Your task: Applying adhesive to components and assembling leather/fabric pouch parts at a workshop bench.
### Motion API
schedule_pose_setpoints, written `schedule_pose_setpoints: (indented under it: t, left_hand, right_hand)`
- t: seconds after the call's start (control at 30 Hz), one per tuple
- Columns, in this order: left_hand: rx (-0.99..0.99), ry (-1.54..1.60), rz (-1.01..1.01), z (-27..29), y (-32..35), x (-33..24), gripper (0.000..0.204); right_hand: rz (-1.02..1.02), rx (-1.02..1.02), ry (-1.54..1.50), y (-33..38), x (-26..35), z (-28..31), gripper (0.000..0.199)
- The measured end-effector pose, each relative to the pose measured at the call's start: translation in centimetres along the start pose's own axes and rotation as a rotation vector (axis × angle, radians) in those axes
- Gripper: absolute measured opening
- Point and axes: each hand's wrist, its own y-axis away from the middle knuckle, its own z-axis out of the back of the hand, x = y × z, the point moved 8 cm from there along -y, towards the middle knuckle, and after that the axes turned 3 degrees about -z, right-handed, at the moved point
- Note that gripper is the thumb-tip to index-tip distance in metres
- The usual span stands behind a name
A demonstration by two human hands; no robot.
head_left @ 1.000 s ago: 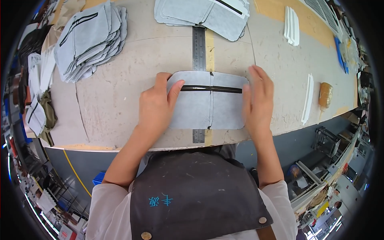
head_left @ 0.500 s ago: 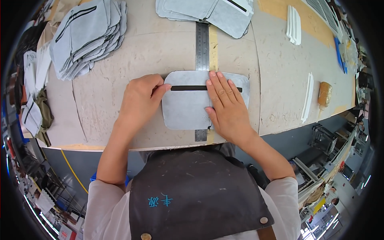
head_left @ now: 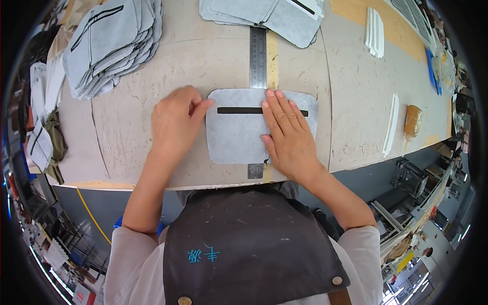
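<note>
One grey felt panel (head_left: 239,137), one steel ruler (head_left: 258,56), two felt stacks (head_left: 109,46), two hands (head_left: 175,124).

A grey felt piece (head_left: 239,137) with rounded corners and a black zipper strip (head_left: 239,110) lies flat on the surface (head_left: 132,147) — over a metal ruler (head_left: 258,56).

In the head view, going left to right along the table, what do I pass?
Stack of grey panels → left hand → grey panel with black zip → right hand → white strip → amber bottle.
</note>
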Motion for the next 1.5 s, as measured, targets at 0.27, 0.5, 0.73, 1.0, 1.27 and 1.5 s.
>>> schedule_pose_setpoints:
  t: [0.27,0.5,0.73,1.0,1.27,1.5]
  left_hand:
    - [0.176,-0.305,-0.534,-6.3,2.2,-6.1,0.079]
    - [0.108,-0.429,-0.408,-4.0,3.0,-3.4,0.080]
    - [0.161,-0.162,-0.547,-5.4,2.1,-8.2,0.087]
    - [0.191,-0.260,-0.583,-7.9,2.0,-7.9,0.089]
    - [0.192,-0.356,-0.572,-7.5,2.1,-7.8,0.095]
    - [0.324,-0.369,-0.542,-6.2,1.7,-7.9,0.096]
  right_hand:
    - [-0.002,0.003,0.007,-0.1,0.0,0.2,0.062]
    - [-0.017,-0.005,-0.015,0.1,-0.2,0.4,0.061]
    - [-0.008,-0.056,-0.006,0.1,0.0,0.0,0.056]
    - [-0.048,-0.062,-0.014,1.0,-2.1,0.9,0.062]
    - [-0.194,-0.123,0.058,3.2,-5.2,2.0,0.071]
    - [-0.322,-0.327,-0.063,7.1,-8.1,5.0,0.056]
